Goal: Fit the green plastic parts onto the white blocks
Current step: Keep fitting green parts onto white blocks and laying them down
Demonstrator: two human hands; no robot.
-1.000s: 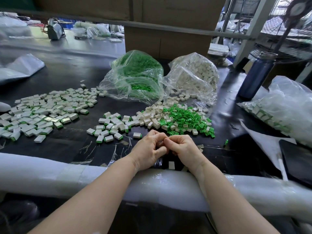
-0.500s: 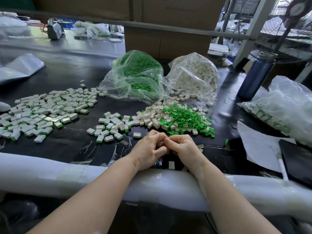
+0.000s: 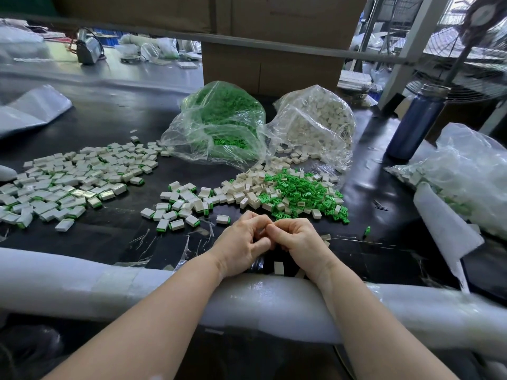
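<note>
My left hand and my right hand meet at the table's front edge. Both have curled fingers, and their fingertips pinch together around a small piece that the fingers hide. A lone white block lies just below them. Beyond the hands is a heap of loose green parts mixed with empty white blocks. White blocks with green ends lie to the left, with a larger spread of them further left. One stray green part lies to the right.
A clear bag of green parts and a clear bag of white blocks stand behind the heap. A blue bottle, another plastic bag and a curled paper sheet are on the right. White foam padding covers the front edge.
Both hands stay pressed together in the same spot. The paper sheet on the right has shifted and now curls upward.
</note>
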